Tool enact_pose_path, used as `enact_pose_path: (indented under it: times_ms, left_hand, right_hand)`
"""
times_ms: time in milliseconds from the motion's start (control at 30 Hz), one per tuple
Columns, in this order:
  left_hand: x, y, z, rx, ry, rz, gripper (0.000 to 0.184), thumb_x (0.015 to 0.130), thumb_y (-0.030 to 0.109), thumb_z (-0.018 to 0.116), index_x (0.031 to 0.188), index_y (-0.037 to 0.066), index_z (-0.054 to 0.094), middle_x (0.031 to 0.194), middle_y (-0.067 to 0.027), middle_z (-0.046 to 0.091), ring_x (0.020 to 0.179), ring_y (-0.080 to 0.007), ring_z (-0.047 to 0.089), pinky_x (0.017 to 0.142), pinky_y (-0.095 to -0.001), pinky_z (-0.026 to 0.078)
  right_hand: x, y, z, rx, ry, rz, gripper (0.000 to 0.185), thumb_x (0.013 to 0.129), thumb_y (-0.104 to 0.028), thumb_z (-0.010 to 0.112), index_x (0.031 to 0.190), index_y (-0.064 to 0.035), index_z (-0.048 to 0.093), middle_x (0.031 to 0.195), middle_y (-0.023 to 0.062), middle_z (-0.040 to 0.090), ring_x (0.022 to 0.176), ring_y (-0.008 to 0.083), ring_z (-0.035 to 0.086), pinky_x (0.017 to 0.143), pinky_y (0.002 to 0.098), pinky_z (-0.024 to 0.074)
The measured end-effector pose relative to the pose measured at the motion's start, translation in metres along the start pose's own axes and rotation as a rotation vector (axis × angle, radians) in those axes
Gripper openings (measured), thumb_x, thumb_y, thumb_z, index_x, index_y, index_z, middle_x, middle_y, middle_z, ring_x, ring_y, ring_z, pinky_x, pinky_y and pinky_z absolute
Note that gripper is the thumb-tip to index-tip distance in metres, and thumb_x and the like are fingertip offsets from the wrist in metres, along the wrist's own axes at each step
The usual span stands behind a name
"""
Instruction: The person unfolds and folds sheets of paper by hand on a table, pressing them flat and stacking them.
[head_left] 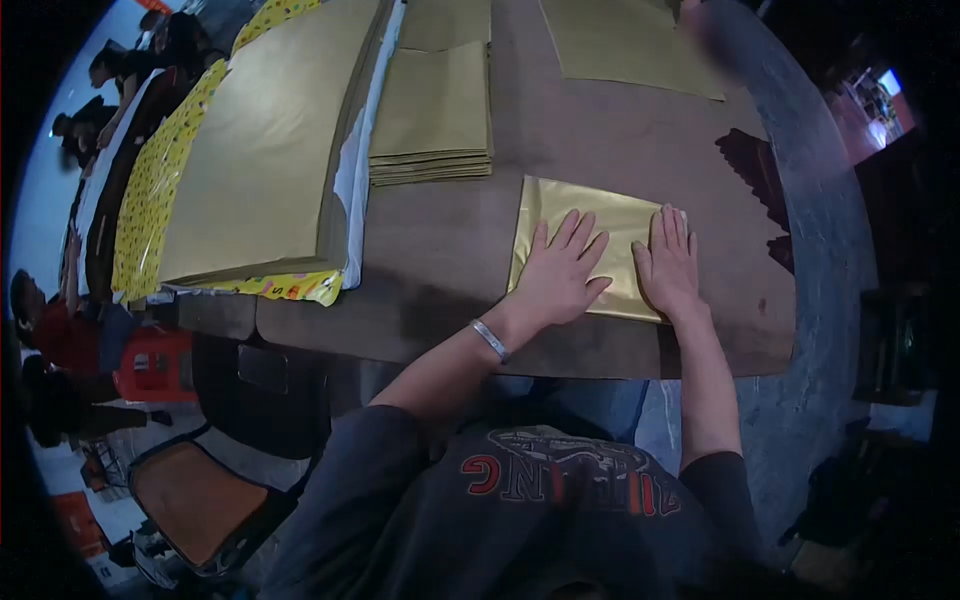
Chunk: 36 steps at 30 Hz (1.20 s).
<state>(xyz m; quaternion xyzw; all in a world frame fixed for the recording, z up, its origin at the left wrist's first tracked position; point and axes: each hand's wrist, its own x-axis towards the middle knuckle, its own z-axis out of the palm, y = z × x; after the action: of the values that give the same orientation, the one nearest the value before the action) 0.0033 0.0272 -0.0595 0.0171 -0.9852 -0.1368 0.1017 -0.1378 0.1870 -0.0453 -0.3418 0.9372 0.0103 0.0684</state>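
Note:
A shiny gold paper sheet (pixel 618 215), apparently folded into a rough rectangle, lies near the table's front edge. My left hand (pixel 560 272) presses flat on its left half with fingers spread; a silvery band circles that wrist. On the right edge of the same paper rests my right hand (pixel 672 265), palm down, fingers stretched out. Farther left is a neat pile of folded gold paper (pixel 430 105), its layered edges facing me. Neither hand grips anything.
A thick stack of large gold sheets (pixel 265 140) lies on yellow patterned wrapping (pixel 155 200) at the left. Another gold sheet (pixel 630 50) is at the table's far side. The brown table (pixel 600 130) has dark patches at right. An orange-brown chair (pixel 200 495) and several people are leftward.

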Motion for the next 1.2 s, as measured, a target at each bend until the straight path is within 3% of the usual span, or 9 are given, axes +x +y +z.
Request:
enact_pose_path:
  times_ms: [267,367,500,733,933,1067,1100,1133,1200]
  left_hand:
    - [-0.032,-0.037,-0.028,0.120,-0.106,-0.112,0.063,0.098,0.048,0.042,0.148,0.010,0.039,0.158,-0.0161,0.026,0.147,-0.0334,0.021,0.110,-0.0684,0.019]
    - [-0.030,-0.035,-0.027,0.130,-0.137,-0.125,0.064,0.098,0.047,0.042,0.150,0.011,0.037,0.159,-0.0153,0.024,0.148,-0.0334,0.020,0.109,-0.0699,0.019]
    - [-0.028,-0.039,-0.021,0.172,-0.181,-0.143,0.063,0.096,0.040,0.041,0.151,0.010,0.034,0.161,-0.0135,0.021,0.150,-0.0322,0.015,0.110,-0.0706,0.013]
    - [-0.028,-0.037,-0.028,0.151,-0.133,-0.096,0.065,0.096,0.045,0.047,0.147,0.006,0.038,0.158,-0.0177,0.026,0.147,-0.0363,0.021,0.105,-0.0740,0.021]
    - [-0.028,-0.037,-0.028,0.157,-0.156,-0.091,0.065,0.097,0.045,0.048,0.149,0.008,0.035,0.158,-0.0176,0.024,0.147,-0.0372,0.020,0.105,-0.0745,0.021]
    - [-0.028,-0.037,-0.034,0.121,-0.211,-0.096,0.068,0.095,0.045,0.052,0.149,0.010,0.035,0.158,-0.0192,0.022,0.148,-0.0384,0.018,0.107,-0.0738,0.020]
    - [-0.034,-0.038,-0.037,0.136,-0.163,-0.046,0.069,0.089,0.045,0.062,0.144,0.008,0.042,0.154,-0.0207,0.029,0.143,-0.0387,0.027,0.105,-0.0678,0.029]
    - [-0.041,-0.039,-0.045,0.141,-0.148,-0.035,0.069,0.089,0.045,0.062,0.144,0.008,0.042,0.154,-0.0207,0.029,0.143,-0.0387,0.027,0.105,-0.0678,0.029]
    - [-0.060,-0.037,-0.064,-0.100,-0.031,-0.027,0.066,0.081,0.042,0.071,0.134,0.008,0.052,0.135,-0.0198,0.047,0.125,-0.0382,0.045,0.097,-0.0567,0.041]
  right_hand:
    - [-0.002,-0.022,-0.020,-0.018,-0.117,0.086,0.071,0.102,-0.046,0.032,0.153,0.0010,0.018,0.162,0.0170,0.011,0.151,0.0285,0.007,0.121,0.0516,0.0078]
    - [-0.002,-0.064,-0.014,0.143,-0.148,-0.059,0.072,0.102,-0.048,0.030,0.152,0.0032,0.022,0.161,0.0197,0.015,0.151,0.0305,0.008,0.121,0.0513,0.0079]
    - [-0.016,-0.125,0.007,0.381,0.022,-0.223,0.068,0.101,-0.044,0.036,0.148,0.0048,0.029,0.158,0.0229,0.023,0.149,0.0343,0.015,0.119,0.0535,0.0117]
    - [-0.037,-0.073,0.013,0.205,0.128,-0.109,0.067,0.099,-0.040,0.044,0.146,0.0057,0.031,0.157,0.0232,0.023,0.148,0.0354,0.018,0.117,0.0573,0.0155]
    - [-0.056,0.009,0.010,0.140,0.060,0.184,0.067,0.101,-0.040,0.035,0.150,0.0041,0.025,0.160,0.0205,0.017,0.150,0.0327,0.010,0.120,0.0551,0.0092]
    - [-0.074,0.054,0.012,0.127,0.127,0.259,0.067,0.100,-0.042,0.040,0.149,0.0024,0.030,0.159,0.0217,0.018,0.150,0.0350,0.011,0.119,0.0564,0.0113]
    - [-0.080,0.055,0.003,0.077,0.146,0.212,0.067,0.098,-0.042,0.044,0.147,0.0019,0.033,0.158,0.0223,0.021,0.149,0.0366,0.013,0.118,0.0571,0.0130]
    - [-0.084,0.054,-0.003,0.027,0.164,0.162,0.067,0.097,-0.043,0.048,0.145,0.0013,0.036,0.156,0.0230,0.024,0.148,0.0383,0.014,0.118,0.0578,0.0147]
    - [-0.088,0.035,-0.011,0.076,0.308,0.062,0.066,0.093,-0.044,0.056,0.140,-0.0005,0.042,0.151,0.0237,0.032,0.145,0.0405,0.021,0.115,0.0606,0.0197]
